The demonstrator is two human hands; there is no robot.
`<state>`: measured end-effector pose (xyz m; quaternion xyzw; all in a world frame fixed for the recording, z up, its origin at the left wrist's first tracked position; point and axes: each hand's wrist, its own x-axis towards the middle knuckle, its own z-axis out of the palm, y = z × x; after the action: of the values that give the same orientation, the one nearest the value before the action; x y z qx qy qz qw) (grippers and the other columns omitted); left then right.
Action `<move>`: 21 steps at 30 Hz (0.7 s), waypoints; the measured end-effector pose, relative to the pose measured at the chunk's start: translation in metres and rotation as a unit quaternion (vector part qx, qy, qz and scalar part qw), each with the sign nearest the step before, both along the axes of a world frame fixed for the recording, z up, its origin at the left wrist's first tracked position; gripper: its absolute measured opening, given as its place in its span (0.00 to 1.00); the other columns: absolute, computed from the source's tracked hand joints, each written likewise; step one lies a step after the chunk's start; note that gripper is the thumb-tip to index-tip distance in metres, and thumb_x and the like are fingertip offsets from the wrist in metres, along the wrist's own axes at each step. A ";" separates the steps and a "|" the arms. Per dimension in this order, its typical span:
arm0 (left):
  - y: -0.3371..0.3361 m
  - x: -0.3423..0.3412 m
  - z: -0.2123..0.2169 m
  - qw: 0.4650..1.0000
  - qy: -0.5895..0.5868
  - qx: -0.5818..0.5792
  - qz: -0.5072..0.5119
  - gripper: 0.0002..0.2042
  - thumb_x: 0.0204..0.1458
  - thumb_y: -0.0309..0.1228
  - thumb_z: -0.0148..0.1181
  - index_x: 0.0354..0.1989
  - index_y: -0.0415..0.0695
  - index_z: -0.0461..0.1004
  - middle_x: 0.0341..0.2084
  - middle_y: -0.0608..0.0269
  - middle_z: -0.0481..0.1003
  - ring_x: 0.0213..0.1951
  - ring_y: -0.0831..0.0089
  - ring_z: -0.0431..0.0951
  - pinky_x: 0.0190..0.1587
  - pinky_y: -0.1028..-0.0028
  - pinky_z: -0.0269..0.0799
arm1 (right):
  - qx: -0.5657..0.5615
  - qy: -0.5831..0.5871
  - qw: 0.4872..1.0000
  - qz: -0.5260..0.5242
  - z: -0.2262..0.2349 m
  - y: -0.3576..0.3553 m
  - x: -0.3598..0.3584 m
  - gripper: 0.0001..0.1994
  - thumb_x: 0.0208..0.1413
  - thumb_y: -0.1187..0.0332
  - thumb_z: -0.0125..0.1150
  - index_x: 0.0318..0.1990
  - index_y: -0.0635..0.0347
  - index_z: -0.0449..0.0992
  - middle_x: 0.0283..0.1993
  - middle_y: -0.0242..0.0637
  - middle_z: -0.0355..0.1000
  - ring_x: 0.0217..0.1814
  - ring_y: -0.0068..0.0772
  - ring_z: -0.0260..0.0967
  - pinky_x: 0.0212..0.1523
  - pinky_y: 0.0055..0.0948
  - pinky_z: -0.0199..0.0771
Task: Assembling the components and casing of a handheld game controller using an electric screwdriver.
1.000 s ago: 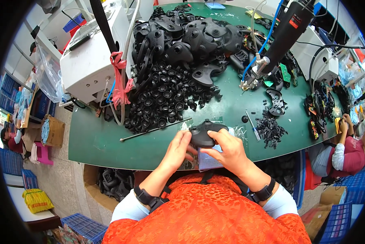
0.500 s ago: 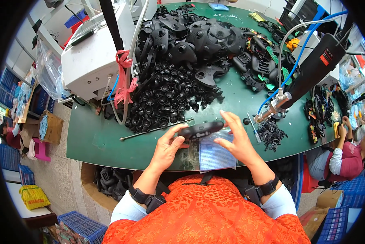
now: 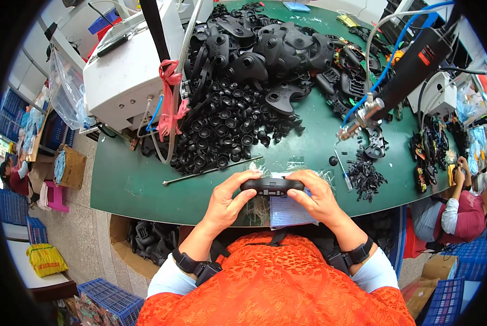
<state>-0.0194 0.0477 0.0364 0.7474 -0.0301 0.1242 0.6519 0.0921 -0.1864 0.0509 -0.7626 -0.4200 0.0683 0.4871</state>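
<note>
A black game controller (image 3: 272,187) is held level, edge-on, above the near edge of the green table. My left hand (image 3: 228,196) grips its left end, thumb in front and fingers behind. On the other end, my right hand (image 3: 315,194) closes in the same way. Beneath the controller lies a blue-and-white checked cloth or pad (image 3: 292,211), partly hidden by it. Beyond my hands spreads a heap of small black cup-shaped parts (image 3: 211,127). To the right of my right hand sits a pile of tiny black pieces (image 3: 367,176).
Black controller shells (image 3: 287,49) are piled at the back. A black electric screwdriver (image 3: 412,70) with a blue hose hangs at right. A thin metal rod (image 3: 213,171) lies left of centre, near a white machine (image 3: 129,76). Another person (image 3: 466,204) works at far right.
My right hand has come from spread fingers beside the controller to a grip on its right end. The controller has turned level and moved slightly nearer to me.
</note>
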 end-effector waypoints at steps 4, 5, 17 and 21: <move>0.001 0.005 0.014 1.000 0.017 0.017 0.019 0.14 0.61 0.26 0.60 0.54 0.39 0.76 0.51 0.58 0.78 0.54 0.71 0.76 0.59 0.71 0.69 | -0.031 0.021 0.999 -0.007 -0.001 0.002 0.002 0.17 0.57 0.63 0.68 0.50 0.64 0.77 0.47 0.46 0.76 0.49 0.45 0.76 0.51 0.37 0.74; 0.004 0.000 0.020 0.998 0.038 0.048 0.017 0.14 0.60 0.27 0.61 0.53 0.39 0.76 0.48 0.58 0.79 0.52 0.70 0.77 0.56 0.70 0.70 | -0.029 0.041 0.999 0.006 -0.001 0.002 0.004 0.18 0.58 0.62 0.68 0.50 0.64 0.77 0.47 0.47 0.76 0.49 0.45 0.76 0.51 0.37 0.74; 0.060 -0.103 0.127 0.974 0.153 0.166 0.028 0.17 0.48 0.34 0.69 0.45 0.37 0.80 0.38 0.50 0.82 0.45 0.56 0.83 0.49 0.63 0.77 | 0.033 0.169 0.960 -0.219 0.011 -0.055 0.013 0.06 0.61 0.71 0.63 0.39 0.65 0.80 0.32 0.34 0.77 0.30 0.19 0.71 0.33 0.23 0.72; 0.038 -0.036 0.207 0.977 -0.210 -0.022 -0.033 0.38 0.57 0.59 0.55 0.63 0.37 0.64 0.50 0.42 0.73 0.48 0.53 0.77 0.51 0.56 0.76 | 0.141 0.047 0.947 -0.286 0.061 -0.089 0.029 0.06 0.66 0.71 0.59 0.40 0.65 0.77 0.32 0.32 0.73 0.32 0.20 0.70 0.34 0.21 0.72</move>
<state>-0.0555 0.0852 0.2432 0.6889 -0.1885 0.2572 0.6509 0.1209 -0.2757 0.1115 -0.7701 -0.1663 -0.0985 0.6080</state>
